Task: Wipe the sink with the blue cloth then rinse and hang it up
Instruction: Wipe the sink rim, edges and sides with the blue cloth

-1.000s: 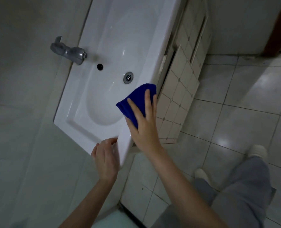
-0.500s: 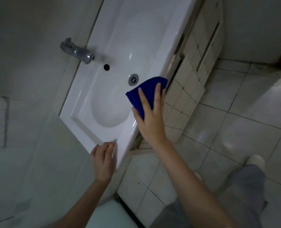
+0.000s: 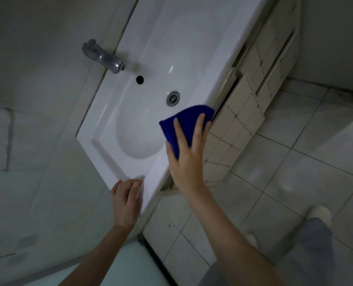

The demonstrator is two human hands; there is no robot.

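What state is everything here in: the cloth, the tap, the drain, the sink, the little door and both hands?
Blue cloth, spread flat on the sink's front rim, under the right hand.
Right hand, fingers straight, pressing the cloth.
Left hand, resting on the sink's near corner; grip unclear.
Tap, no water running.
Drain, unplugged.
Sink, glossy, no standing water.
Tiled door below, seemingly ajar.

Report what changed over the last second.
The right hand slid the blue cloth a little along the front rim of the sink, away from the person, then back to about where it began. Its flat fingers press the cloth throughout. The left hand stayed resting on the near corner. Nothing was grasped or released.
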